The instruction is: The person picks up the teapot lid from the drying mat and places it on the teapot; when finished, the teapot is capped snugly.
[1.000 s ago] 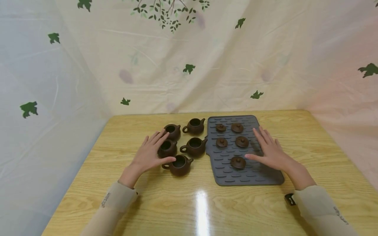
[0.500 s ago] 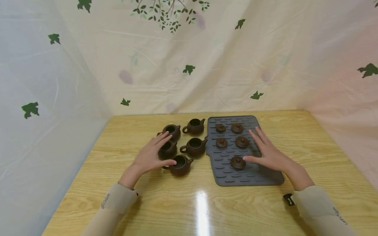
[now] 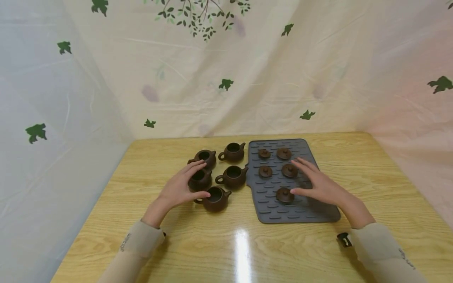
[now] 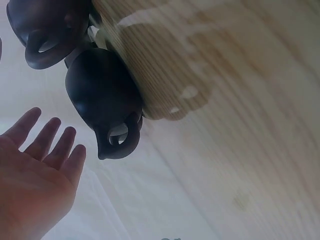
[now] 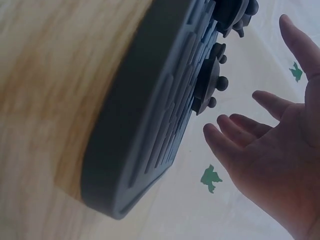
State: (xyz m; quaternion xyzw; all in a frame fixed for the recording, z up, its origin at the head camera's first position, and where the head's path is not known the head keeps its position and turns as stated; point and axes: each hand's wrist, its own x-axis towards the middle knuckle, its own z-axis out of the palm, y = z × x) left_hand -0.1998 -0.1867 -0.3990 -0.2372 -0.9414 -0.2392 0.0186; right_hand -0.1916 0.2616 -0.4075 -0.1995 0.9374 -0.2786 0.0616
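Observation:
Several dark brown lidless teapots stand on the table left of centre, among them a front teapot (image 3: 216, 200), a middle one (image 3: 233, 177) and a back one (image 3: 234, 152). My left hand (image 3: 179, 188) hovers over the left-hand teapots, fingers spread and holding nothing; in the left wrist view a gap shows between its fingers and a teapot (image 4: 102, 87). Several teapot lids, such as the front lid (image 3: 284, 195), lie knob up on a grey ridged mat (image 3: 276, 214). Above the mat's right side my right hand (image 3: 325, 188) is spread near the lids, holding nothing.
The wooden table (image 3: 198, 251) runs back to a pale cloth curtain (image 3: 184, 102) printed with green birds. Curtain also hangs at the left and right sides. A dark strap piece (image 3: 344, 239) sits by the right cuff.
The right hand's fingers have shifted left and drawn a little closer together over the lids. The left hand has barely moved. Teapots, lids and mat stay where they were.

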